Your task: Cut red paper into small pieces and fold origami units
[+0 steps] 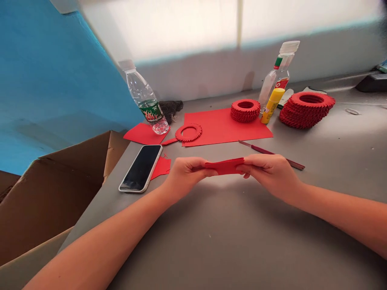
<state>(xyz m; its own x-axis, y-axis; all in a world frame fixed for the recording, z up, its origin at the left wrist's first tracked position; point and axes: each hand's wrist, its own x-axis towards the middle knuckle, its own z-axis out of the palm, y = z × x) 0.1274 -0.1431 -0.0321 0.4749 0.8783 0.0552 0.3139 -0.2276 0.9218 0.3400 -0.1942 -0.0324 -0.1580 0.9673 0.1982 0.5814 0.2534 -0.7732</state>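
Between my two hands is a folded strip of red paper, held level just above the grey table. My left hand pinches its left end between thumb and fingers. At the right end, my right hand grips it the same way. Just beyond my right hand lies a dark red craft knife, its blade pointing left. Behind the strip, a ring of folded red paper rests partly on a large red sheet.
A phone lies beside red scraps at left. Behind stand a water bottle, a yellow glue stick and a clear bottle. Stacked red paper rings sit back right, a smaller stack nearby. A cardboard box borders the table.
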